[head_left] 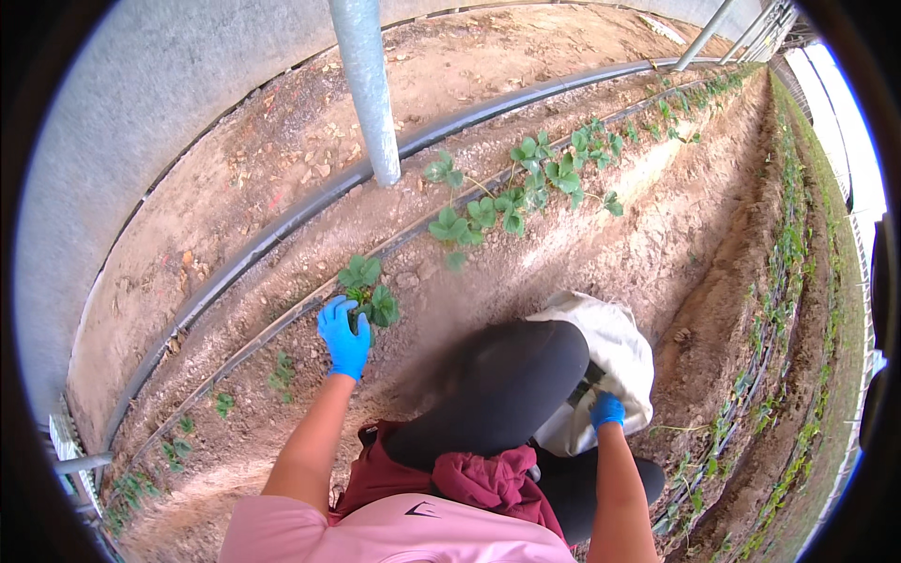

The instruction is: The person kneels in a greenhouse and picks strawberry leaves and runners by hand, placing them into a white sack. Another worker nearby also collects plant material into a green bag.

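Note:
My left hand [345, 339], in a blue glove, is at the near side of a small strawberry plant [382, 305], its fingers curved and apart by the leaves. Whether a fingertip touches a stem is not clear. Beside my bent knee, my right hand [607, 411], also gloved in blue, reaches into the mouth of a white woven sack [625, 345]. Dark green matter shows inside the sack. The right fingers are mostly hidden in it, so what they hold cannot be seen.
A thin drip line [415, 226] runs along the bed past larger strawberry plants [535, 176]. Beyond it lie a thick black pipe [310, 204] and an upright metal post [369, 91]. More planted rows [785, 281] stretch along the right. Small plants [281, 376] grow at lower left.

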A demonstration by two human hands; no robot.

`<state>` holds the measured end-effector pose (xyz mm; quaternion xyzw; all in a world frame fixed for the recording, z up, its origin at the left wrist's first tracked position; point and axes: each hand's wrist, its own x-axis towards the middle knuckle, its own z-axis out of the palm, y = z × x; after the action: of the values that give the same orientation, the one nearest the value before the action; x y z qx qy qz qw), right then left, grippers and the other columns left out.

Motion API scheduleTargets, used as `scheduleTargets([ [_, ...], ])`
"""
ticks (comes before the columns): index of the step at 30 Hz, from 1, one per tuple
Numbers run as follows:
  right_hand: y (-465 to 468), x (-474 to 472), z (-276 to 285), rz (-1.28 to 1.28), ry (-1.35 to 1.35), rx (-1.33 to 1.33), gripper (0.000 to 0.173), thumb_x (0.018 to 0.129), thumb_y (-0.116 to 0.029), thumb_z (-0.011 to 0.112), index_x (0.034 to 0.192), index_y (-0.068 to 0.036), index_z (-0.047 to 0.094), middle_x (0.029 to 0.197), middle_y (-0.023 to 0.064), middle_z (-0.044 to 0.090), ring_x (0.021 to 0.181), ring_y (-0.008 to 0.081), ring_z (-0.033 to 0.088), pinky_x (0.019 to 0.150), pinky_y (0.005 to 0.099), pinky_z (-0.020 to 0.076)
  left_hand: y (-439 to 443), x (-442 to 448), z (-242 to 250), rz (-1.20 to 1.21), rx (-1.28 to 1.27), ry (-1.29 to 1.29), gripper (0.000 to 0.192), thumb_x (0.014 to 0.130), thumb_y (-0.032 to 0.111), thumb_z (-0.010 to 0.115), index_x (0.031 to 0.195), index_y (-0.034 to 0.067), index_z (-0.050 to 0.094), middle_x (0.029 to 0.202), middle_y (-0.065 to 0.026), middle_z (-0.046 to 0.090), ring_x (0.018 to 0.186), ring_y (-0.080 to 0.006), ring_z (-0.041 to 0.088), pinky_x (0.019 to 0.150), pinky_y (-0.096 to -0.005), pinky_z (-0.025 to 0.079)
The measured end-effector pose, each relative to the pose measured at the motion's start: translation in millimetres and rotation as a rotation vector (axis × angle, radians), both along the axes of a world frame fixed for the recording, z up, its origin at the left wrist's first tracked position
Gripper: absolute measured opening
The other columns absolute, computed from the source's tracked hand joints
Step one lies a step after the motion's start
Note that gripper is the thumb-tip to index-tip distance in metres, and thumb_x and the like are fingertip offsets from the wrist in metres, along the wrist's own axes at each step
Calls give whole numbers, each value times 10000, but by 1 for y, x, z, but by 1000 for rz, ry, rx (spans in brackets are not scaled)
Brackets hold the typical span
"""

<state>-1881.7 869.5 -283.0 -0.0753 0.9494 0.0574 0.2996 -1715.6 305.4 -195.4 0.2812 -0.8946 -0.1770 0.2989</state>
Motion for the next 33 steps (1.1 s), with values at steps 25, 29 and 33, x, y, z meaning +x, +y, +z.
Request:
scheduleTargets([
  [25,-343,-219,119,602,-472,-810,221,844,-162,619,1027,-54,677,957,172,671,854,282,653,782,364,510,51,-222,-55,196,101,-32,340,749,327,697,1001,103,655,1001,-134,616,950,-337,567,810,-482,405],
  [29,-402,-203,63,408,-228,-1120,226,850,-187,628,1020,-45,675,943,174,668,822,271,638,764,371,507,51,-219,-59,136,92,164,316,775,315,665,921,36,638,829,-154,615,740,-333,586,644,-436,440],
  [33,-448,-193,47,42,-482,-1130,239,828,-210,661,979,-25,678,871,181,670,779,291,630,751,387,500,53,-221,-56,153,210,174,264,782,263,674,892,27,634,753,-155,602,652,-326,581,567,-414,442],
])
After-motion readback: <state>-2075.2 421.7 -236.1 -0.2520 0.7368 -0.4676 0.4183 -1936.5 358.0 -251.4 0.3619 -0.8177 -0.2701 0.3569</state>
